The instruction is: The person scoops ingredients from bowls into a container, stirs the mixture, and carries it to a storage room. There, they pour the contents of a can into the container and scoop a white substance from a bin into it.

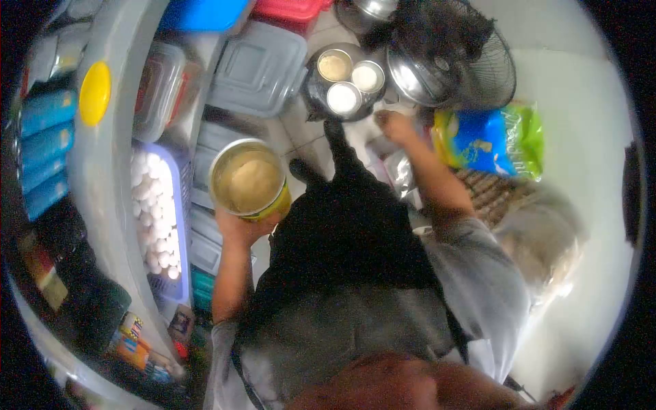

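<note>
A yellow-green tin (pixel 275 205) with tan powder (pixel 251 179) inside is held from below by my left hand (pixel 249 229), its open top facing up. My right hand (pixel 396 128) is stretched forward, just right of a dark round tray (pixel 316 102); its fingers are blurred and I cannot make out whether they hold anything. On that tray stand three round metal containers, one with tan powder (pixel 335 65) and two with white powder (pixel 367 76). A silvery bag (pixel 400 171) lies beside my right forearm.
Shelves on the left hold a purple basket of eggs (pixel 183 225), grey-lidded boxes (pixel 256 68) and blue packs (pixel 48 143). A blue and green packet (pixel 488 140) lies at the right, below a metal lid (pixel 417 78) and wire fan cage (pixel 506 68).
</note>
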Motion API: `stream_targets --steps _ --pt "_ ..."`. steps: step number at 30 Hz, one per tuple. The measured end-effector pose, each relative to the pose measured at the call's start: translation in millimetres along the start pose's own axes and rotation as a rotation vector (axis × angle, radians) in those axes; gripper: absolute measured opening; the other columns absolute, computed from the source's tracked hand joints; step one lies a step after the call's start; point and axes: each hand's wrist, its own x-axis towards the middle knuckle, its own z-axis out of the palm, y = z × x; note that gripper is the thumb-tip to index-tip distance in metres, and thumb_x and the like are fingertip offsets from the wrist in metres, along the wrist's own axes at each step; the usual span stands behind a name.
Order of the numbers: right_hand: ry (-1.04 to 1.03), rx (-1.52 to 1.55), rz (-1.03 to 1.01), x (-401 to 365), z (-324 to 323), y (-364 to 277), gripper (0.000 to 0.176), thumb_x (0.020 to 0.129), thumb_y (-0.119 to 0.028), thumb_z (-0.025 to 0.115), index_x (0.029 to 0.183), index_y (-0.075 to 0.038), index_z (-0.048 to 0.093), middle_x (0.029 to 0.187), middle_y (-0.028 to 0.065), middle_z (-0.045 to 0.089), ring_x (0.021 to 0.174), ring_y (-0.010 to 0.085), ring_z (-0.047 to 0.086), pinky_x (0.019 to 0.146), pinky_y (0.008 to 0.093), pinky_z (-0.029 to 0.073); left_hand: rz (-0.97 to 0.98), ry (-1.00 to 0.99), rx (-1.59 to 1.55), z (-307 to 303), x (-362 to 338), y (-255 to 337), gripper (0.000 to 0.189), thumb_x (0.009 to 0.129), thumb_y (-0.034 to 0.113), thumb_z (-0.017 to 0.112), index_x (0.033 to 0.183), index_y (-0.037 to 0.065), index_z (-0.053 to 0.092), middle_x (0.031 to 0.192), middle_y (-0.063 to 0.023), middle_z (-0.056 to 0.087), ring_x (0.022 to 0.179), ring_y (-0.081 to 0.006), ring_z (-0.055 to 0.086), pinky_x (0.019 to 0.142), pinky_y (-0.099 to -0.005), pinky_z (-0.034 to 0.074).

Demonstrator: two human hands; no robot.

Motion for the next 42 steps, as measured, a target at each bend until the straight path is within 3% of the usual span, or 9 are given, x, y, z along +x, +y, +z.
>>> stream_targets --steps 2,7,9,12,18,25,30,33,42 --pt "-0.118 0.157 0.19 5.4 -21.3 -52.7 0.033 0.09 -0.029 0.056 0.113 -0.009 0.069 0.107 0.0207 0.068 0.098 0.0392 0.065 0.088 0.0468 0.052 -0.339 -0.154 0.089 11.0 16.1 19.6 0.095 0.054 0.032 0.094 0.131 0.002 0.047 0.123 -0.0117 0.06 0.115 -0.0227 0.059 0.102 -0.0384 0.045" --pt "-0.196 0.292 0.163 -2.6 -40.8 -101.5 0.035 0.086 -0.017 0.06 0.118 -0.007 0.066 0.113 0.0205 0.067 0.101 0.0363 0.065 0.09 0.0436 0.052 -0.227 -0.087 -0.182 74.2 24.8 -16.5 0.1 0.054 0.027 0.092 0.136 0.001 0.04 0.126 -0.0142 0.057 0.117 -0.0253 0.056 0.104 -0.0383 0.043" --pt "-0.256 0.518 -0.152 -9.2 -30.6 -104.3 0.045 0.085 -0.012 0.068 0.129 -0.007 0.055 0.121 0.0169 0.063 0.098 0.0278 0.064 0.091 0.0403 0.051 -0.271 -0.037 -0.453 101.3 37.5 -24.8 0.102 0.055 0.025 0.092 0.138 0.0 0.038 0.128 -0.0157 0.056 0.118 -0.0274 0.056 0.103 -0.0389 0.043" --pt "-0.451 0.712 -0.114 -16.4 -36.8 -128.6 0.08 0.075 -0.003 0.069 0.148 -0.01 0.034 0.142 0.014 0.049 0.121 0.0307 0.055 0.097 0.0437 0.05 -0.238 -0.15 -0.159 137.6 61.4 -18.0 0.104 0.057 0.025 0.091 0.141 0.0 0.035 0.129 -0.017 0.055 0.12 -0.0295 0.055 0.103 -0.0397 0.044" --pt "-0.227 1.438 -0.037 25.8 59.4 -70.2 0.087 0.08 -0.008 0.067 0.154 -0.013 0.022 0.144 0.0113 0.046 0.127 0.0281 0.051 0.105 0.0443 0.043 -0.235 -0.229 -0.054 217.2 118.9 -38.4 0.108 0.059 0.025 0.089 0.145 -0.001 0.029 0.132 -0.0192 0.053 0.123 -0.0331 0.054 0.103 -0.0412 0.045" --pt "-0.275 1.718 0.3 69.7 66.7 -40.1 0.085 0.085 -0.024 0.072 0.153 -0.018 0.023 0.135 0.0084 0.053 0.118 0.0229 0.057 0.102 0.0423 0.044 -0.29 -0.286 0.074 280.9 167.4 -81.3 0.105 0.058 0.024 0.087 0.145 0.003 0.032 0.129 -0.021 0.055 0.12 -0.0365 0.055 0.098 -0.0432 0.048" --pt "-0.236 1.706 0.443 102.5 80.3 -26.8 0.073 0.088 -0.047 0.069 0.145 -0.017 0.035 0.109 0.0029 0.063 0.096 0.0166 0.061 0.087 0.0385 0.049 -0.353 -0.421 -0.076 304.7 200.2 -103.4 0.102 0.057 0.025 0.087 0.143 0.005 0.035 0.123 -0.0198 0.059 0.114 -0.0368 0.06 0.094 -0.0439 0.05" --pt "-0.318 1.689 0.481 119.7 76.2 -21.7 0.077 0.089 -0.047 0.068 0.147 -0.009 0.033 0.128 0.0096 0.057 0.112 0.0221 0.059 0.095 0.0413 0.051 -0.405 -0.477 -0.097 313.8 213.6 -119.1 0.1 0.058 0.028 0.087 0.14 0.004 0.037 0.122 -0.0197 0.061 0.112 -0.0363 0.061 0.093 -0.0432 0.051" --pt "-0.356 1.648 0.594 142.5 75.2 -17.6 0.077 0.086 -0.059 0.065 0.14 -0.01 0.041 0.122 0.0103 0.061 0.11 0.0233 0.061 0.089 0.0423 0.053 -0.51 -0.595 -0.112 328.8 240.6 -153.4 0.095 0.06 0.039 0.088 0.133 0.001 0.042 0.116 -0.0194 0.065 0.108 -0.0347 0.065 0.091 -0.0412 0.052"
